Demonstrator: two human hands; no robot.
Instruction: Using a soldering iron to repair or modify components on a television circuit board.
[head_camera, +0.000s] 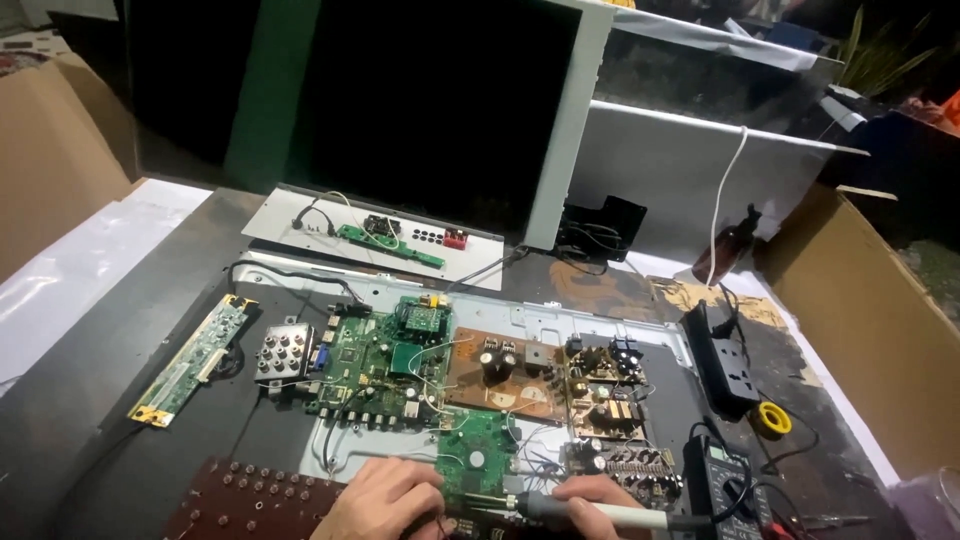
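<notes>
My right hand (598, 498) grips a soldering iron (600, 514) with a grey-white handle, its tip pointing left toward a small green circuit board (478, 452). My left hand (385, 498) rests curled at the lower edge of that green board, fingers bent onto it; what it pinches is hidden. Both hands sit at the bottom of the head view, over a metal chassis plate (600, 325) carrying several circuit boards: a large green main board (375, 365), a brown power board (505, 375) and a tan board (605, 390).
A long narrow green board (190, 360) lies at left. A dark red perforated board (250, 500) sits at bottom left. At right lie a black power strip (725, 360), a yellow solder reel (774, 417) and a multimeter (725, 480). A white panel (375, 235) and cardboard (870, 320) stand nearby.
</notes>
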